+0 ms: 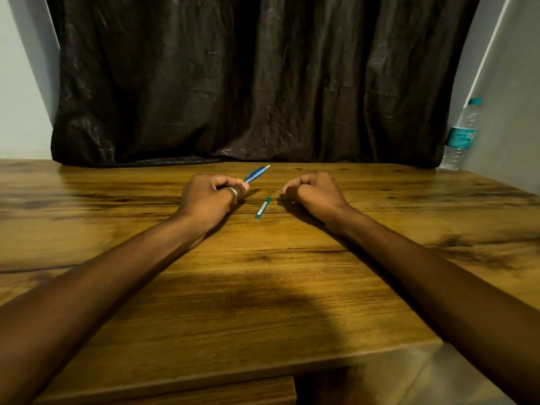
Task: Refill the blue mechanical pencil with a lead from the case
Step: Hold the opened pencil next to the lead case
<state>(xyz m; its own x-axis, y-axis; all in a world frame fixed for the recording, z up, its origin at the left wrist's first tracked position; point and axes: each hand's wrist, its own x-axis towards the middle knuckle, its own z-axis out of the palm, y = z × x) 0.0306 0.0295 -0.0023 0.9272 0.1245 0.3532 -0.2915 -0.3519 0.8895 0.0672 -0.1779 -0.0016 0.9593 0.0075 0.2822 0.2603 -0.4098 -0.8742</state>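
Your left hand (210, 194) rests on the bench (263, 287), grip clenched around the blue pencil (256, 173). Your right hand (314, 191) is fisted; contents unclear. The lead case (262, 208) lies between them.

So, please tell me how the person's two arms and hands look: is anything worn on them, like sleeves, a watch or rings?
Both forearms are bare right to the frame's edge; no sleeve, watch or bracelet shows. The left hand wears one silver-coloured ring, a plain broad band. The right hand shows no ring or glove, though its fingers are curled under, so part of them is hidden.
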